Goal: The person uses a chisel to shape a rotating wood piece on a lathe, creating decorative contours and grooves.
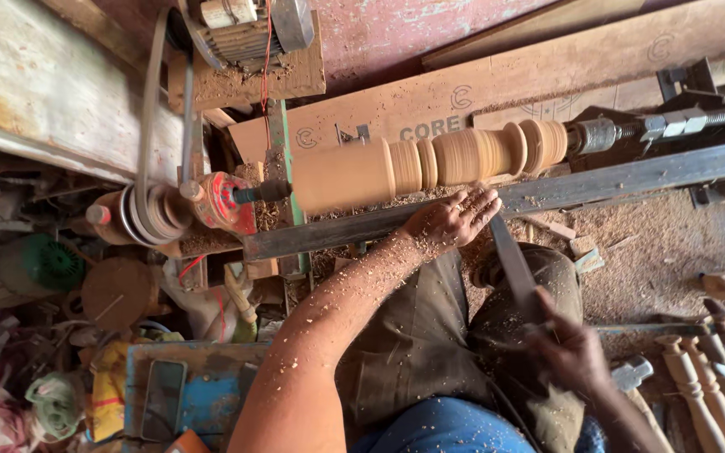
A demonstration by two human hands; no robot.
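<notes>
Workpiece: pale turned wooden spindle, smooth matt, grooved rings.
Tool: long flat grey steel chisel, dull sheen.
Rest: dark angle-iron metal rail, worn, dusty.
Left hand: skin was flecked with dry wood shavings.
Floor: loose brown sawdust, rough.
Backboard: brown plywood sheet, matt.

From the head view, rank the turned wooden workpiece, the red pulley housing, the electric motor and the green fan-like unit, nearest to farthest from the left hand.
1. Turned wooden workpiece: just above the left hand.
2. Red pulley housing: at the workpiece's left end.
3. Electric motor: top of the picture, on a wooden mount.
4. Green fan-like unit: far left, among clutter.
</notes>
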